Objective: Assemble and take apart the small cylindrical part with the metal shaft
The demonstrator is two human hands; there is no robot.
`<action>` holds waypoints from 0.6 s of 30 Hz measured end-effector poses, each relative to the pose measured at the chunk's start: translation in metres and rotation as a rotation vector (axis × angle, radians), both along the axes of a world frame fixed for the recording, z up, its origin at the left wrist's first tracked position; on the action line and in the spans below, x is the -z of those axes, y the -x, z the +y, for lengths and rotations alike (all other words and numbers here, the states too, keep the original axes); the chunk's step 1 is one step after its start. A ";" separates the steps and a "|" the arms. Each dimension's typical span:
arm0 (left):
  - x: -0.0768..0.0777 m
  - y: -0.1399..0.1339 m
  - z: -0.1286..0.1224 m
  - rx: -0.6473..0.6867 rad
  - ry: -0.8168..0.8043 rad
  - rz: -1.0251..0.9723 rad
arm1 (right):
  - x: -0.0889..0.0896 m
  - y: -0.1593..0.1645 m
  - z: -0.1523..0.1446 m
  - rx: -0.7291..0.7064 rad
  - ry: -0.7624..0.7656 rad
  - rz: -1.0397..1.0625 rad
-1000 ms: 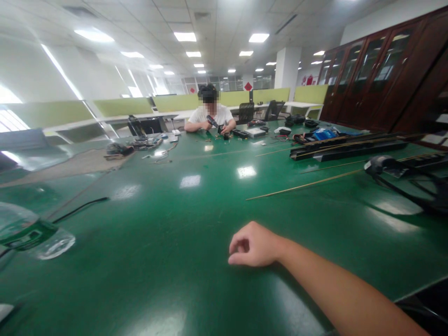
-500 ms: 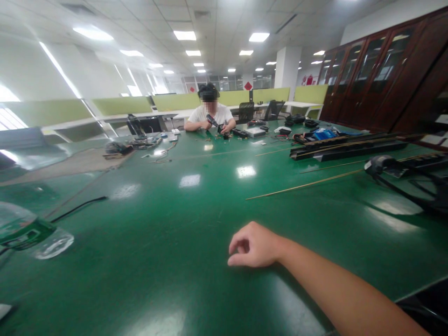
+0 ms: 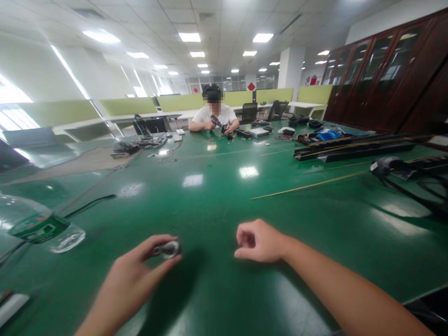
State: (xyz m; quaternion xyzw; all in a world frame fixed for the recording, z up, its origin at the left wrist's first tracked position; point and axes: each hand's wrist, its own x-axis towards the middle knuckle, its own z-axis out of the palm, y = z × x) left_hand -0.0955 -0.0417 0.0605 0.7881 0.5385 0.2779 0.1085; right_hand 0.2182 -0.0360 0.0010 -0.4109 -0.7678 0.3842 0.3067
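Note:
My left hand point(image 3: 140, 266) is above the near part of the green table, its thumb and fingers closed on a small round silvery object point(image 3: 170, 250). The object has a pale ring-like face toward my right; blur hides its exact kind. To the right of it, my right hand point(image 3: 261, 241) rests on the tabletop, fingers loosely curled and thumb apart from them, with nothing visible in the gap. The two hands are apart and do not touch.
A clear plastic bottle with a green label point(image 3: 42, 227) lies at the left, near a black cable point(image 3: 93, 205). Thin brass-coloured rods point(image 3: 308, 186), black rails point(image 3: 350, 151) and a black strap point(image 3: 402, 182) lie at the right. Across the table point(image 3: 210, 200) a person point(image 3: 214, 114) holds a power tool.
My left hand has come into view from the lower left with the small round object in it. My right hand keeps its pose; the view has shifted slightly.

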 end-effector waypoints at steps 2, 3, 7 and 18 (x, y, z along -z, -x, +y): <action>0.003 -0.045 0.015 0.171 0.154 -0.054 | 0.000 -0.001 0.000 0.029 -0.005 0.054; 0.005 -0.068 0.020 0.236 0.181 -0.096 | 0.000 -0.002 0.001 0.039 -0.011 0.074; 0.027 -0.126 0.028 0.349 0.223 -0.277 | 0.000 -0.005 0.004 0.068 -0.043 0.089; 0.047 -0.112 0.022 0.451 0.252 -0.321 | -0.001 -0.001 -0.001 0.009 0.007 0.032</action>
